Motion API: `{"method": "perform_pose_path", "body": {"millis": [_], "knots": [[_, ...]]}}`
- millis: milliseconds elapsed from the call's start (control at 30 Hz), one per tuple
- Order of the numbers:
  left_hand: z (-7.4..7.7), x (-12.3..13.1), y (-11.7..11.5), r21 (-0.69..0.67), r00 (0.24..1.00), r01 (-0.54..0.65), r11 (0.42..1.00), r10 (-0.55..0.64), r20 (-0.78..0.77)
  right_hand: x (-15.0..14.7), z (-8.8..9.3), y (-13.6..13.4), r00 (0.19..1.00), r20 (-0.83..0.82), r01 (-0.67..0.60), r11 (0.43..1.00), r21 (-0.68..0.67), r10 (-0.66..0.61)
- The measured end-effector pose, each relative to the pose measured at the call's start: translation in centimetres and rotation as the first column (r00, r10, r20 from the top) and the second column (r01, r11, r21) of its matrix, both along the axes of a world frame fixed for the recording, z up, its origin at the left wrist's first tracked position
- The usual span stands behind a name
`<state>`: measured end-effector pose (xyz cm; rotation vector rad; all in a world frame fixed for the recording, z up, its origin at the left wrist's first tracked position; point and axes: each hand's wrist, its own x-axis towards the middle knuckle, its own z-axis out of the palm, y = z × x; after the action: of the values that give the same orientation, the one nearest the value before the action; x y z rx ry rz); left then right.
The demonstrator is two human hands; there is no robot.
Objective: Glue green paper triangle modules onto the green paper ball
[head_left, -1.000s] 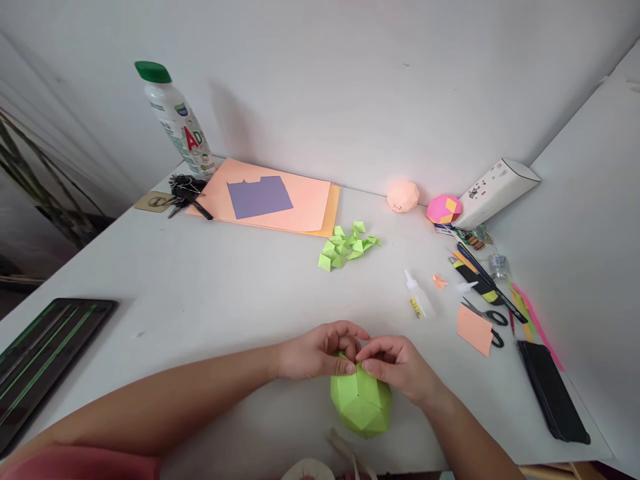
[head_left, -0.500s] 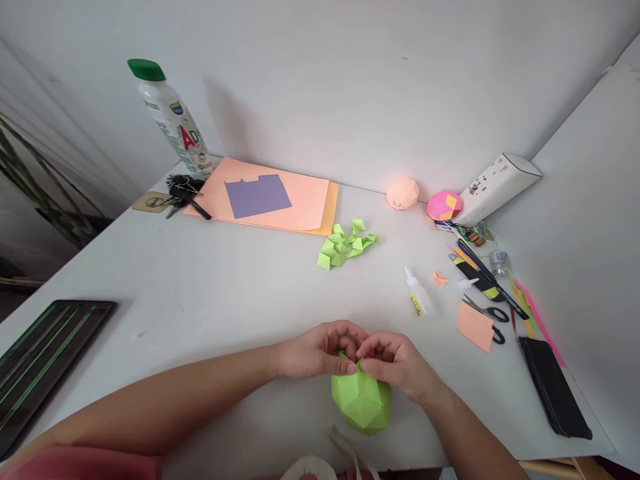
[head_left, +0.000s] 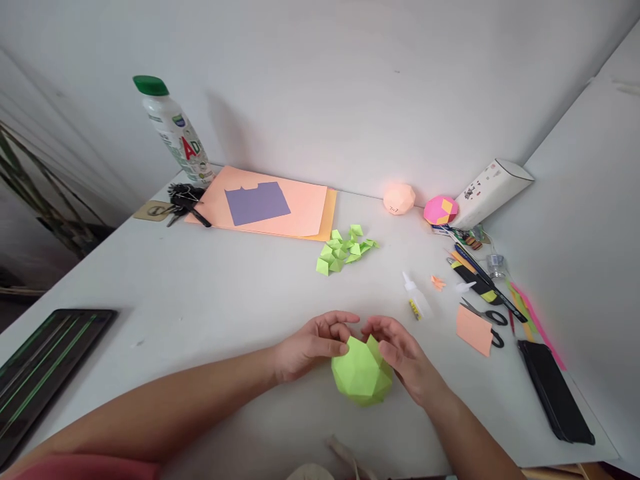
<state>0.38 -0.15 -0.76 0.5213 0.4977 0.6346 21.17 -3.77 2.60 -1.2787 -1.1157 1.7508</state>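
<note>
Head view: whereas both hands' fingertips meet over the top half a second earlier, they now stand apart; the green paper shell (head_left: 361,372), lower centre, is turned, pointed rim up. Left hand (head_left: 311,345) and right hand (head_left: 404,355) lightly pinch opposite sides. Judged: join released for turning. Desk (head_left: 210,287) stretches left; glue bottle (head_left: 419,298) limits right; near edge crosses bottom.

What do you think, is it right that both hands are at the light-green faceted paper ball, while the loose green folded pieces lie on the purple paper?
Not quite. In the head view, the loose green folded pieces lie on the tabletop right of the purple paper, not on it. The left hand and right hand are at the light-green faceted paper ball.
</note>
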Motion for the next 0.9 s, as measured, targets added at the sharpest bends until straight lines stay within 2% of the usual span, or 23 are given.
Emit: {"method": "perform_pose_path", "body": {"millis": [67, 133, 200, 300, 433, 567, 700, 900], "knots": [[0.1, 0.1, -0.1, -0.051, 0.998, -0.062, 0.997, 0.063, 0.011, 0.6, 0.0, 0.2, 1.0, -0.018, 0.019, 0.999, -0.034, -0.02], [0.3, 0.2, -0.4, -0.071, 0.993, -0.117, 0.991, 0.117, -0.005, 0.8, 0.1, 0.3, 0.998, -0.066, -0.014, 0.996, -0.089, 0.008], [0.4, 0.3, -0.6, -0.067, 0.986, -0.165, 0.984, 0.163, -0.028, 0.8, 0.2, 0.3, 0.991, -0.13, -0.051, 0.99, -0.128, 0.034], [0.5, 0.4, -1.0, -0.025, 0.981, -0.189, 0.982, 0.188, -0.043, 0.4, 0.3, 0.1, 0.983, -0.181, -0.043, 0.987, -0.152, 0.015], [0.6, 0.3, -1.3, 0.045, 0.993, -0.099, 0.994, 0.102, -0.056, 0.2, 0.4, 0.1, 0.98, -0.201, -0.021, 0.986, -0.164, -0.012], [0.7, 0.1, -1.3, 0.094, 0.998, 0.049, 0.994, -0.044, -0.046, 0.3, 0.1, 0.1, 0.974, -0.221, -0.091, 0.982, -0.163, 0.054], [0.7, 0.1, -1.3, 0.078, 0.993, 0.069, 0.995, -0.06, -0.106, 0.2, -0.3, -0.1, 0.966, -0.234, -0.149, 0.977, -0.15, 0.111], [1.4, 0.4, -1.7, 0.042, 0.989, 0.065, 0.997, -0.059, -0.133, -0.2, -0.5, -0.1, 0.965, -0.226, -0.162, 0.979, -0.125, 0.131]]}}
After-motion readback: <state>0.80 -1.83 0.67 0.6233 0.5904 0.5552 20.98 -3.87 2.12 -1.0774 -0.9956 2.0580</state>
